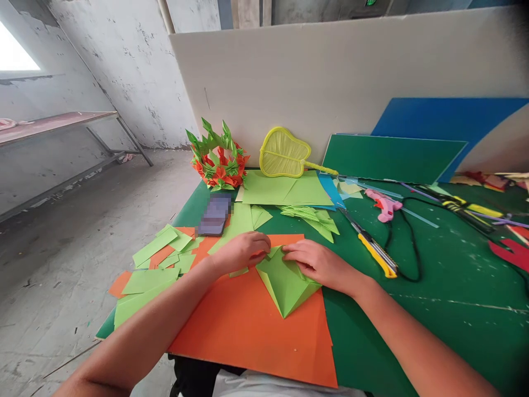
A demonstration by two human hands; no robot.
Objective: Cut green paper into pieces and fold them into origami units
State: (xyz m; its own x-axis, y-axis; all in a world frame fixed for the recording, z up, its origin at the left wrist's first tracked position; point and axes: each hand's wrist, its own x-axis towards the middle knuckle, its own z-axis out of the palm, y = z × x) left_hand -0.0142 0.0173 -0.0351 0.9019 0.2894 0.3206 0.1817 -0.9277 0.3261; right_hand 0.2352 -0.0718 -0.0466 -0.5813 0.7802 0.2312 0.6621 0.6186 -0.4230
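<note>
A light-green sheet of folding paper (287, 289), partly folded with its lower point toward me, lies on a large orange sheet (252, 331). At its upper left corner the fingers of my left hand (243, 252) are curled and pinch the edge. My right hand (316, 262) grips the upper right part, fingertips near those of the left. Both hands cover some of the upper folds. Just beyond them is a pile of folded green paper pieces (316, 218).
Green and orange paper scraps (161, 256) and a phone (214, 215) lie left. A paper-flower ring (221, 171) and a yellow fan-shaped piece (285, 153) stand behind. On the green table (372, 331), right, are a yellow utility knife (376, 253) and a pink glue gun (384, 205) with its cord.
</note>
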